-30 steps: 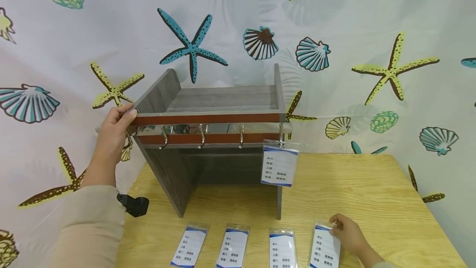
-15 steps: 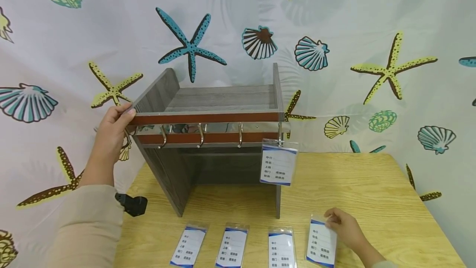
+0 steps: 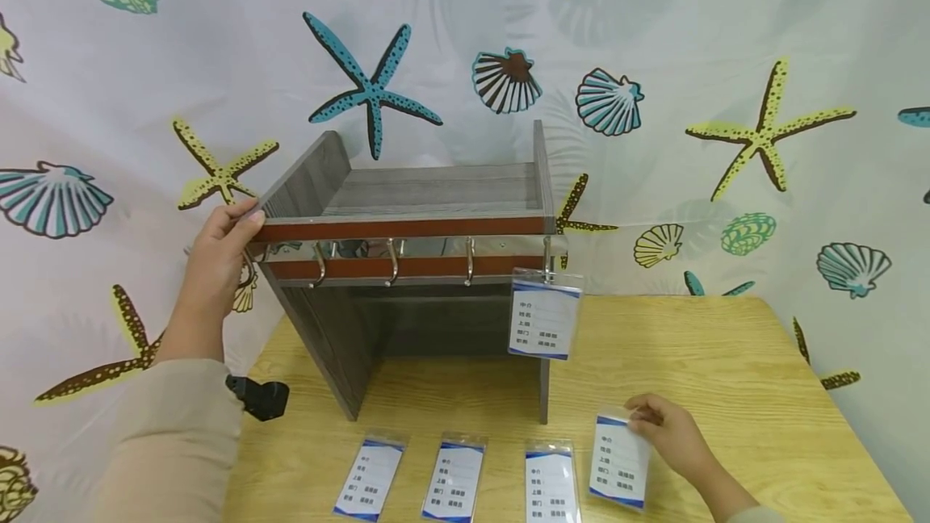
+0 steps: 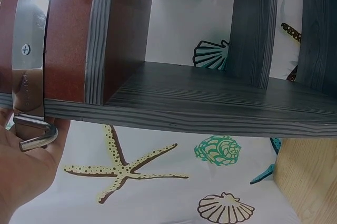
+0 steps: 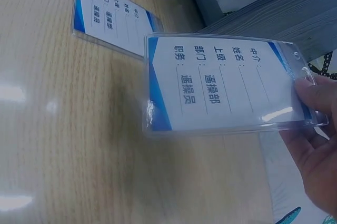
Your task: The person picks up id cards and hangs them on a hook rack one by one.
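My left hand (image 3: 221, 257) grips the left front corner of a grey wooden shelf (image 3: 436, 188). Along its front runs a metal strip with several hooks (image 3: 395, 263); one of them shows beside the hand in the left wrist view. From the rightmost hook hangs a badge in a clear sleeve (image 3: 545, 317). My right hand (image 3: 672, 436) pinches another badge (image 3: 620, 461) by its top edge, thumb on the clear sleeve. In the right wrist view this held badge (image 5: 221, 84) is raised over the table, its printed face showing.
Three more badges lie in a row along the front of the wooden table (image 3: 690, 345): a left one (image 3: 369, 479), a middle one (image 3: 454, 481) and a right one (image 3: 550, 484). A black object (image 3: 259, 399) shows by the left sleeve. Behind hangs a patterned cloth (image 3: 465, 6).
The right hand has lifted its badge off the table and moved it up and to the left, toward the shelf. The left hand keeps its grip on the shelf corner.
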`<action>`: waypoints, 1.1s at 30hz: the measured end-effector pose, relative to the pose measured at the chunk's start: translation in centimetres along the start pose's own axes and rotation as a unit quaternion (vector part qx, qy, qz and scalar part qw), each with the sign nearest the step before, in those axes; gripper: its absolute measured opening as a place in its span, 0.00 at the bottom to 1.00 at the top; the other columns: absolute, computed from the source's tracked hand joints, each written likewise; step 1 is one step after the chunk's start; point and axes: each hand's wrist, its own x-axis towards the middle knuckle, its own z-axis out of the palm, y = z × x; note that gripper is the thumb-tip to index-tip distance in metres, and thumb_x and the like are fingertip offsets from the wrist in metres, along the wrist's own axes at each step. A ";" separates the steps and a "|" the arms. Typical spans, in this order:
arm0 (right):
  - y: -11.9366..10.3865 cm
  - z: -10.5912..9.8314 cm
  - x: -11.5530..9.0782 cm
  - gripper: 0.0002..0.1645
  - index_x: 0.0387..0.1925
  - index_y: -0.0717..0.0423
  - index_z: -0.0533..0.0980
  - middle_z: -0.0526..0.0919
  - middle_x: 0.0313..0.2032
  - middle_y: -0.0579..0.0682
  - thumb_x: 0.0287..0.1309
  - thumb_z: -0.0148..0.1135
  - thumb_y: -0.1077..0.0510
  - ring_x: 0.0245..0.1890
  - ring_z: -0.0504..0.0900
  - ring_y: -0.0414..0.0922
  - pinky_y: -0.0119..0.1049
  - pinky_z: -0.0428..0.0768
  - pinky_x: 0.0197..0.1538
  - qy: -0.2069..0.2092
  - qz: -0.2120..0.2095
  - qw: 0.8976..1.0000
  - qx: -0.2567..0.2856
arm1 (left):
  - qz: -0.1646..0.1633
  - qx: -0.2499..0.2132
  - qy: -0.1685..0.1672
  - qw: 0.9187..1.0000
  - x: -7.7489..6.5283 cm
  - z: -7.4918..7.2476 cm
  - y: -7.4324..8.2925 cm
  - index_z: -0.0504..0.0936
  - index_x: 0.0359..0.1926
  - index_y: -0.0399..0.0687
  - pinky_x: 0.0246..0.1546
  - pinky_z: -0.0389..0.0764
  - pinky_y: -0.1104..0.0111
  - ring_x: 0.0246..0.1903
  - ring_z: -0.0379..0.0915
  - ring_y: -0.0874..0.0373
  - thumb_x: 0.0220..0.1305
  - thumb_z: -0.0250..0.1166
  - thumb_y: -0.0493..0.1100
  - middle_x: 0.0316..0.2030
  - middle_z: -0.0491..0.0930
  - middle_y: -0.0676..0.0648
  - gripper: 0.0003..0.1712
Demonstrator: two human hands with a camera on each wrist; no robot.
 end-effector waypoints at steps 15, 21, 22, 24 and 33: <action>-4.4 -0.5 -0.4 0.13 0.39 0.60 0.75 0.78 0.33 0.49 0.48 0.59 0.66 0.35 0.75 0.43 0.30 0.73 0.35 -0.008 -0.045 0.998 0.052 | 0.003 -0.029 0.007 1.000 -0.1 -0.1 -0.2 0.62 0.59 0.48 0.54 0.50 0.59 0.43 0.63 0.62 0.59 0.53 0.54 0.40 0.68 0.56 0.30; -5.7 -0.6 -0.8 0.13 0.39 0.61 0.75 0.78 0.34 0.51 0.48 0.60 0.64 0.34 0.75 0.42 0.31 0.73 0.35 -0.015 -0.068 0.996 0.063 | 0.007 -0.037 0.008 0.999 0.0 -0.1 -0.2 0.63 0.59 0.48 0.53 0.51 0.61 0.46 0.62 0.59 0.59 0.53 0.53 0.40 0.68 0.56 0.29; -5.9 -0.6 -0.9 0.13 0.39 0.61 0.75 0.78 0.34 0.50 0.48 0.60 0.64 0.33 0.75 0.42 0.31 0.73 0.35 -0.015 -0.070 0.995 0.064 | 0.007 -0.038 0.008 0.999 0.0 0.0 -0.2 0.62 0.59 0.48 0.53 0.51 0.61 0.46 0.62 0.59 0.59 0.53 0.52 0.40 0.68 0.56 0.28; -6.4 -0.7 -1.0 0.13 0.38 0.61 0.75 0.78 0.33 0.50 0.47 0.60 0.64 0.33 0.75 0.41 0.31 0.73 0.35 -0.016 -0.076 0.995 0.067 | 0.005 -0.043 0.009 0.999 0.1 0.0 -0.2 0.63 0.59 0.48 0.54 0.51 0.61 0.46 0.61 0.59 0.59 0.53 0.52 0.40 0.68 0.57 0.28; -8.5 -0.8 -1.8 0.12 0.37 0.61 0.75 0.78 0.33 0.50 0.49 0.60 0.62 0.31 0.75 0.39 0.32 0.73 0.35 -0.021 -0.110 0.990 0.085 | 0.004 -0.061 0.007 0.998 0.1 0.0 -0.4 0.64 0.57 0.48 0.48 0.57 0.69 0.41 0.64 0.66 0.60 0.54 0.50 0.39 0.69 0.58 0.25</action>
